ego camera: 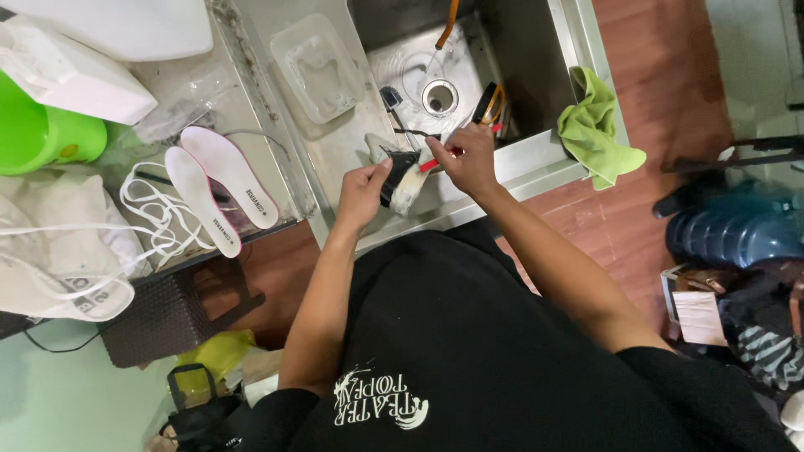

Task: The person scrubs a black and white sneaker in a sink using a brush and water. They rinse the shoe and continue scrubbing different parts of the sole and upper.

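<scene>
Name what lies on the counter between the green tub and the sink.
Head view: two white insoles, white laces and a clear plastic lid lie between the green tub and the sink.

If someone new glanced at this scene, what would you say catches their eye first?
Probably the two hands over the steel sink: the left hand holds a black-and-white shoe, and the right hand works on it with a red-handled brush. Next, the two white insoles lying side by side on the counter to the left, with white laces beside them, and the bright green cloth draped over the sink's right edge.
</scene>
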